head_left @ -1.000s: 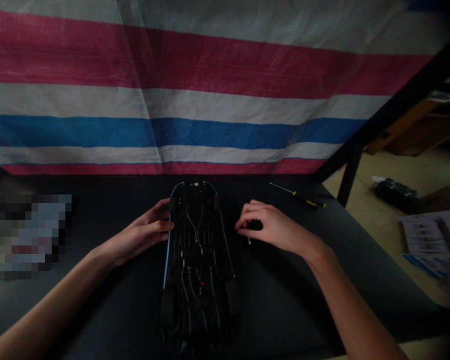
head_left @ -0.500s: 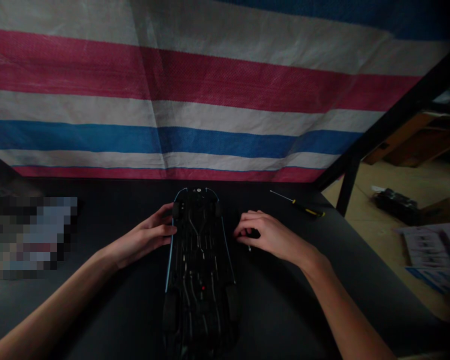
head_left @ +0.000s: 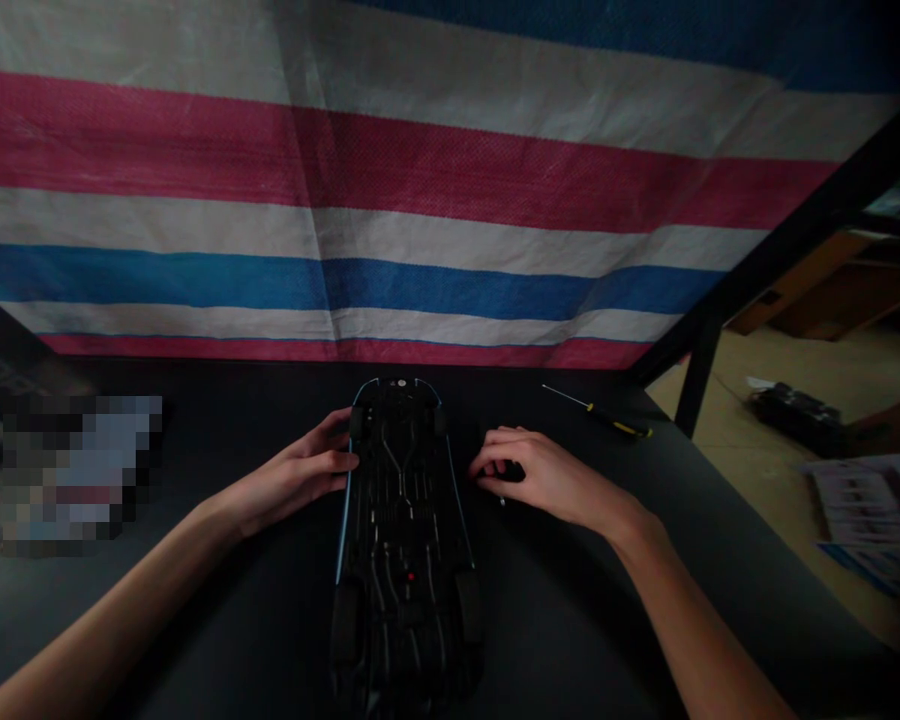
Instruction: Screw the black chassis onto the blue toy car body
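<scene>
A toy car (head_left: 405, 530) lies upside down on the dark table, its black underside facing up and a thin blue edge showing along its sides. My left hand (head_left: 307, 465) holds the car's left side near the far end, thumb on the edge and fingers against the flank. To the right of the car, just above the tabletop, my right hand (head_left: 521, 465) has its fingertips pinched together. Whatever is between them, if anything, is hidden. A tiny shiny piece (head_left: 502, 502), too small to name, shows just under that hand.
A screwdriver (head_left: 600, 410) with a black and yellow handle lies at the back right of the table (head_left: 570, 620). A pixelated item (head_left: 97, 470) is on the left. Behind hangs a striped sheet (head_left: 420, 180). A dark object (head_left: 795, 412) rests on the floor at right.
The whole view has shifted slightly. Both hands and the toy car keep the same positions relative to each other.
</scene>
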Tool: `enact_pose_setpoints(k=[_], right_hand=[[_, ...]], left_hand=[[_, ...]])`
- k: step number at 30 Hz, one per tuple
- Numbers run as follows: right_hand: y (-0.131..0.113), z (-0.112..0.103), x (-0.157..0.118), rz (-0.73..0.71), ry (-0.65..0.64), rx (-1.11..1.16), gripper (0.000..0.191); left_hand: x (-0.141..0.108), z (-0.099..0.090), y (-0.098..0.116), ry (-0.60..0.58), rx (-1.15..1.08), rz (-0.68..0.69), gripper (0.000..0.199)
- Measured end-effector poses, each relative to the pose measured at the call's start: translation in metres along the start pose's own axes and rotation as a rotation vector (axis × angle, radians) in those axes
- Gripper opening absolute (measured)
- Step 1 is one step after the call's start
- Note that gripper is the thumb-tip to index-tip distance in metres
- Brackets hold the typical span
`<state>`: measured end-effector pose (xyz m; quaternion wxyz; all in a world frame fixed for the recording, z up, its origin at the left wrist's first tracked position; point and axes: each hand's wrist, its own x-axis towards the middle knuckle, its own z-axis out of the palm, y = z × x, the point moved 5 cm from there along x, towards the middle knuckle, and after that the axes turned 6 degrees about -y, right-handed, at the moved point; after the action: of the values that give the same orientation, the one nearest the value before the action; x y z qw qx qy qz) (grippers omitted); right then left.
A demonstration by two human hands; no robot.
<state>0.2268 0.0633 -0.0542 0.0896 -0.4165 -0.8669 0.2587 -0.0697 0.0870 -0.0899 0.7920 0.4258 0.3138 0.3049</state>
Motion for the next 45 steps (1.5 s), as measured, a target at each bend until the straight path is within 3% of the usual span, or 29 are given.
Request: enact_pose_setpoints(k=[14,22,32,45], right_hand=[[-0.003,0.004,0.004,0.015,0.011,-0.044,0.003],[-0.007,0.004,0.004,0.043,0.030,-0.035,0.009],[-0.004,0.003,0.002,-0.001,0.011,-0.078,0.008],[-0.020,0.004,0.002,-0.013,-0.027,-0.033,0.002]], left_hand=[[0.000,0.005,0.004,-0.006,-0.018,0.005,0.056],[-0.001,0.002,0.002,0.013,-0.030,0.000,0.056],[0.000,0.001,0.001,-0.002,-0.016,0.007,0.054],[0.000,-0.001,-0.001,0.005,0.007,-0.003,0.058]])
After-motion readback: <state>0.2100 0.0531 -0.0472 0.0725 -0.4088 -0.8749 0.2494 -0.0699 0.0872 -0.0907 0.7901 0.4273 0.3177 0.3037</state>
